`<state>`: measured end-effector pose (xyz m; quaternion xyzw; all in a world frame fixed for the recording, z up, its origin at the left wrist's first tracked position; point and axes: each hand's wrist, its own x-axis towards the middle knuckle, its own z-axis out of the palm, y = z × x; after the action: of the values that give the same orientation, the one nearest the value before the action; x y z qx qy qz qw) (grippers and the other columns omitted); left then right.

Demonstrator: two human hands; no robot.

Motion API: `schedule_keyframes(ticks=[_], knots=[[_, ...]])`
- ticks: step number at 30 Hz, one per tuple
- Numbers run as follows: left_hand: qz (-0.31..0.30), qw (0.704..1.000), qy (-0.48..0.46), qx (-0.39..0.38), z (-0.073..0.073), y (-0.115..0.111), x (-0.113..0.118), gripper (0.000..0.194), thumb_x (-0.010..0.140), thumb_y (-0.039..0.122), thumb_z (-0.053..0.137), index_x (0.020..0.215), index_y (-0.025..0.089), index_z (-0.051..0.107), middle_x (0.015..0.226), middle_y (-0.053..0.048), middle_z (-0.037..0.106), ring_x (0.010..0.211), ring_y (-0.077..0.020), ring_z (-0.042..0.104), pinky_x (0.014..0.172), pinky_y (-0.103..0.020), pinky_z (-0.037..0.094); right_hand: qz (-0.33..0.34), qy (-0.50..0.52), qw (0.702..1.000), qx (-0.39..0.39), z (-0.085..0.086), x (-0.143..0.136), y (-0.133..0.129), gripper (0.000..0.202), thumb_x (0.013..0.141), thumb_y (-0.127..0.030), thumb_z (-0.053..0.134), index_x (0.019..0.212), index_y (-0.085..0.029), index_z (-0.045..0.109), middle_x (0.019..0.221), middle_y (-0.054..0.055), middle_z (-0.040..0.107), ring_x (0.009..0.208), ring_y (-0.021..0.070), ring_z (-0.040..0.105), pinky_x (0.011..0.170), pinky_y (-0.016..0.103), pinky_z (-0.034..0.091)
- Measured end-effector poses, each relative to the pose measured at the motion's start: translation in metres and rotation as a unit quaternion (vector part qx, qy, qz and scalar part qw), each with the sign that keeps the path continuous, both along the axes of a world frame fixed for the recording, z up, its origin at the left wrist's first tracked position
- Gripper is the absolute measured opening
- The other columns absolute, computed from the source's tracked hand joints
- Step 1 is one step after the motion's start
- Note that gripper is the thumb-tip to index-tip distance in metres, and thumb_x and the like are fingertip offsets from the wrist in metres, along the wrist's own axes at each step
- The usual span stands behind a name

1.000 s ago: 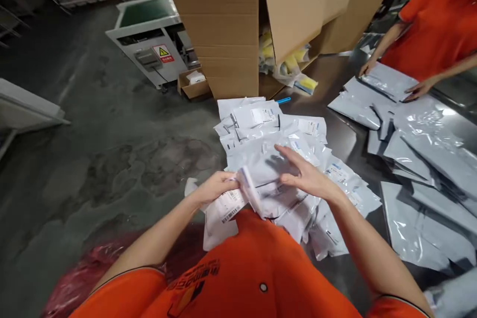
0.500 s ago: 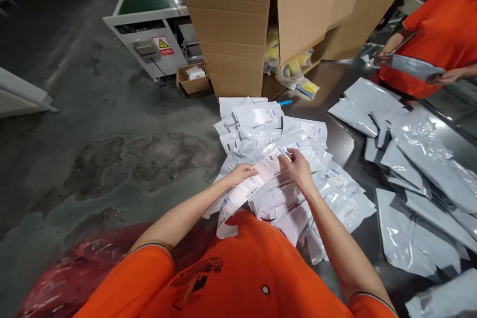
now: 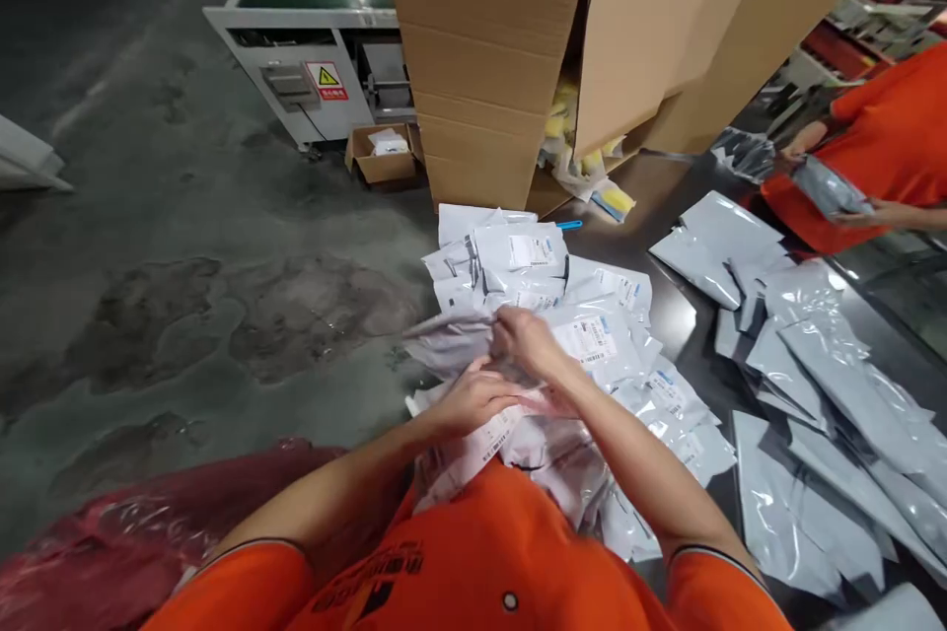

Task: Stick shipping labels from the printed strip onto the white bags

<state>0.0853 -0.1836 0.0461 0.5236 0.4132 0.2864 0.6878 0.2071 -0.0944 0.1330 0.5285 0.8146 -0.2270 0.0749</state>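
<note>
A pile of labelled pouches is stacked at the table's left edge. A cardboard box is positioned behind the pile. Mailer bags are spread to its right. A machine stands left of the box.

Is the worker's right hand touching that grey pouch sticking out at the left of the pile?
Touching. The head view shows the right hand with fingers closed on the edge of the grey pouch, no gap between them.
</note>
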Motion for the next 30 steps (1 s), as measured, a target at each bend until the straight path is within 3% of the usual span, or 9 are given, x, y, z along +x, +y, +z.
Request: schedule_keyframes(ticks=[4, 9, 12, 15, 18, 21, 24, 27, 30], knots=[[-0.001, 1.0, -0.026, 0.016, 0.008, -0.002, -0.012, 0.025, 0.08, 0.038, 0.068, 0.093, 0.02, 0.08, 0.094, -0.008, 0.077, 0.099, -0.0257, 0.066, 0.109, -0.041, 0.036, -0.138, 0.073, 0.982, 0.11, 0.04, 0.075, 0.054, 0.02, 0.089, -0.032, 0.046, 0.08, -0.019, 0.059, 0.075, 0.002, 0.064, 0.068, 0.0152, 0.052, 0.062, 0.024, 0.036], [0.028, 0.995, -0.063, -0.067, 0.004, 0.016, -0.027, 0.042, 0.079, 0.051, 0.066, 0.091, 0.012, 0.075, 0.085, -0.009, 0.074, 0.077, -0.0204, 0.063, 0.07, -0.03, 0.049, -0.249, -0.056, 0.966, 0.042, 0.041, 0.128, 0.088, 0.019, 0.083, -0.029, 0.056, 0.086, -0.013, 0.066, 0.085, 0.009, 0.068, 0.079, 0.0208, 0.058, 0.07, 0.029, 0.041], [0.033, 0.997, -0.042, -0.061, 0.002, 0.022, -0.031, 0.039, 0.078, 0.05, 0.065, 0.081, 0.012, 0.073, 0.073, -0.004, 0.068, 0.068, -0.0161, 0.058, 0.061, -0.026, 0.043, -0.255, 0.007, 0.96, 0.116, 0.038, 0.122, 0.064, 0.048, 0.085, -0.04, 0.057, 0.123, -0.01, 0.06, 0.122, 0.02, 0.062, 0.108, 0.0298, 0.056, 0.085, 0.038, 0.044], [0.028, 0.998, -0.016, -0.05, 0.003, 0.025, -0.033, 0.04, 0.08, 0.049, 0.062, 0.083, 0.011, 0.072, 0.073, -0.002, 0.066, 0.069, -0.0155, 0.056, 0.062, -0.025, 0.041, -0.162, 0.207, 0.965, -0.019, 0.048, 0.102, 0.026, 0.064, 0.086, -0.053, 0.055, 0.139, -0.017, 0.049, 0.131, 0.014, 0.059, 0.113, 0.026, 0.055, 0.089, 0.037, 0.046], [0.001, 0.999, 0.009, -0.053, 0.013, 0.029, -0.039, 0.046, 0.081, 0.052, 0.058, 0.087, 0.009, 0.072, 0.075, -0.004, 0.066, 0.071, -0.0169, 0.057, 0.064, -0.026, 0.042, -0.127, 0.282, 0.938, -0.154, 0.053, 0.083, -0.006, 0.047, 0.081, -0.052, 0.063, 0.114, -0.018, 0.064, 0.102, 0.005, 0.068, 0.089, 0.0196, 0.06, 0.076, 0.03, 0.047], [-0.081, 0.996, 0.031, -0.016, 0.037, 0.038, -0.05, 0.058, 0.076, 0.051, 0.067, 0.119, 0.013, 0.066, 0.107, -0.008, 0.069, 0.093, -0.0231, 0.062, 0.077, -0.028, 0.048, -0.206, 0.274, 0.935, -0.089, 0.046, 0.067, -0.031, 0.028, 0.081, -0.045, 0.064, 0.082, -0.017, 0.063, 0.069, -0.002, 0.056, 0.065, 0.0136, 0.049, 0.061, 0.025, 0.039], [-0.082, 0.992, 0.073, 0.062, 0.07, 0.051, -0.054, 0.077, 0.067, 0.043, 0.076, 0.136, 0.019, 0.053, 0.136, -0.009, 0.056, 0.118, -0.0262, 0.053, 0.094, -0.028, 0.044, -0.219, 0.319, 0.917, -0.096, 0.037, 0.051, -0.049, 0.027, 0.085, -0.043, 0.059, 0.075, -0.018, 0.058, 0.063, -0.004, 0.048, 0.061, 0.0118, 0.044, 0.057, 0.024, 0.034], [-0.061, 0.991, 0.095, 0.065, 0.089, 0.062, -0.045, 0.035, 0.075, 0.044, 0.064, 0.095, 0.015, 0.067, 0.094, -0.004, 0.065, 0.088, -0.0194, 0.058, 0.073, -0.025, 0.045, -0.217, 0.344, 0.909, -0.086, 0.035, 0.037, -0.061, 0.027, 0.09, -0.044, 0.055, 0.081, -0.018, 0.059, 0.067, -0.003, 0.053, 0.064, 0.0121, 0.047, 0.06, 0.024, 0.035], [-0.056, 0.99, 0.116, 0.058, 0.088, 0.072, -0.038, 0.034, 0.076, 0.046, 0.061, 0.062, 0.016, 0.052, 0.06, 0.004, 0.044, 0.06, -0.0114, 0.042, 0.052, -0.021, 0.031, -0.235, 0.312, 0.92, -0.021, 0.034, 0.029, -0.063, 0.025, 0.089, -0.043, 0.056, 0.083, -0.019, 0.059, 0.07, -0.002, 0.054, 0.065, 0.0123, 0.048, 0.061, 0.024, 0.036]])
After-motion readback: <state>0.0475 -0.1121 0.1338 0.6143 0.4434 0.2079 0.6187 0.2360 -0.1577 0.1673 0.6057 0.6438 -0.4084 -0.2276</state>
